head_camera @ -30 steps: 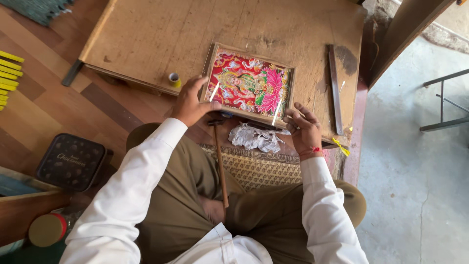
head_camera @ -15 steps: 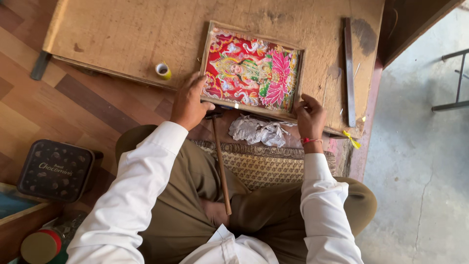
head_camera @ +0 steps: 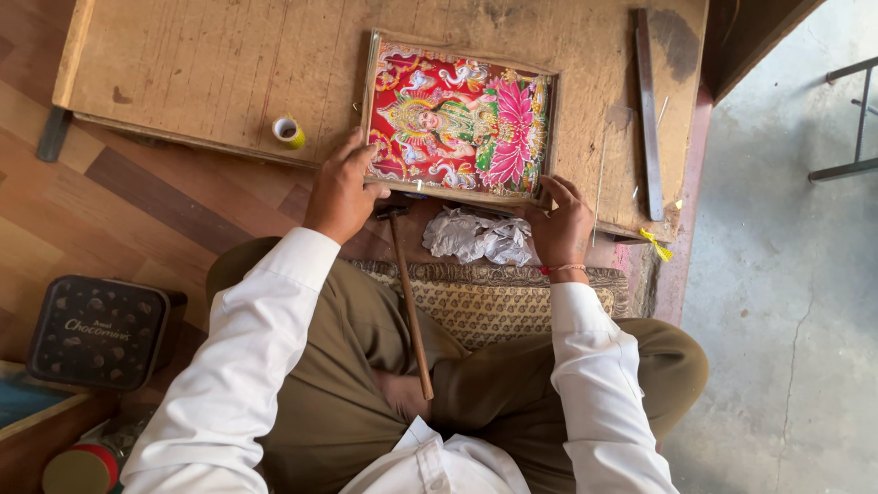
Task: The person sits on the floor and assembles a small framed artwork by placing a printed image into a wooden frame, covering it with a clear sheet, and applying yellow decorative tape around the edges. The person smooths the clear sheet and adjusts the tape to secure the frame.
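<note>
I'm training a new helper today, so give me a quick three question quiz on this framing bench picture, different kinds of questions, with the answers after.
1. True or false: both hands rest on the near edge of the framed picture.
2. Which tool lies between the person's knees, its head just under the frame?
A. hammer
B. saw
C. pliers
3. Fill in: beside the right hand, on the patterned mat, lies a wad of crumpled ____.

Key
1. True: the left hand is at the lower left corner, the right hand at the lower right.
2. A, the hammer with a wooden handle.
3. Paper: the crumpled paper is whitish.
</note>
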A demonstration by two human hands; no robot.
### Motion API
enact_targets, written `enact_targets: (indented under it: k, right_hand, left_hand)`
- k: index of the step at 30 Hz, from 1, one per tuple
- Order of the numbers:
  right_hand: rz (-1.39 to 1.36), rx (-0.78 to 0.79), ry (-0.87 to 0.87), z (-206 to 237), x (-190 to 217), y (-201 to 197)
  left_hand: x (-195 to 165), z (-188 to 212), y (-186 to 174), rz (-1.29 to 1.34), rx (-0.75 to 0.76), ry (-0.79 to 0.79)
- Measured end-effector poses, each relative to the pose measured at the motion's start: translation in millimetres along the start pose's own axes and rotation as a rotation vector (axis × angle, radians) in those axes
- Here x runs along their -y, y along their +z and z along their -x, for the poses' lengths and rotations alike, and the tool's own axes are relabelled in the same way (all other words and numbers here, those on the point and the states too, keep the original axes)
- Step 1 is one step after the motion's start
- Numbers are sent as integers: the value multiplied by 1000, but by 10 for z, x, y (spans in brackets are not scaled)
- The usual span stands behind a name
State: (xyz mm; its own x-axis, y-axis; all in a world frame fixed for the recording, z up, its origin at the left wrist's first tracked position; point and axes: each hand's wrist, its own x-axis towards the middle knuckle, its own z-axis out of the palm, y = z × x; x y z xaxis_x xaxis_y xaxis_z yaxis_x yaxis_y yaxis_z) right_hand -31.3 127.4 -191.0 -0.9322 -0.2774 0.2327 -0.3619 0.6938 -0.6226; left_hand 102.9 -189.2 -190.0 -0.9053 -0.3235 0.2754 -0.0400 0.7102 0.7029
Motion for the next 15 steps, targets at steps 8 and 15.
enact_targets:
  k: [8,15]
  right_hand:
    - [7,77,20,-176,-330,-37]
    - [95,-74,-248,-188,-140,-138]
  left_hand:
    - [-49,129,-3,1,55,12]
    - [-104,191,13,15,37,17]
